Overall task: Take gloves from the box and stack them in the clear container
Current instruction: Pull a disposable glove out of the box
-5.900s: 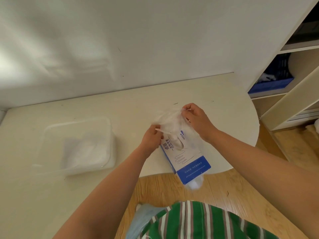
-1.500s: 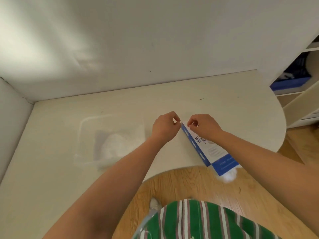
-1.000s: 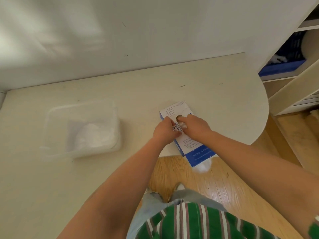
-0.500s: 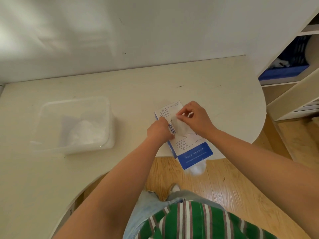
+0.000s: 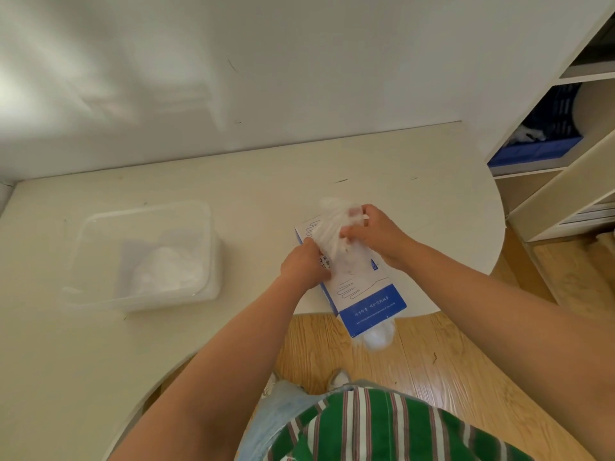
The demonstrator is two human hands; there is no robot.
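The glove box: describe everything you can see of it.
The glove box is a white cardboard carton with blue sides, line-drawn gloves on top and a blue band at its near end. It lies flat on the table, that end overhanging the near edge, with clear film bulging out of it. The left hand grips its left edge; the right hand pinches a clear glove rising from its top.

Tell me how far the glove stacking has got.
Done: a pile of gloves lies in the clear container. In hand: the right hand pulls a thin glove from the box, which the left hand holds. Left: carrying this glove to the container.
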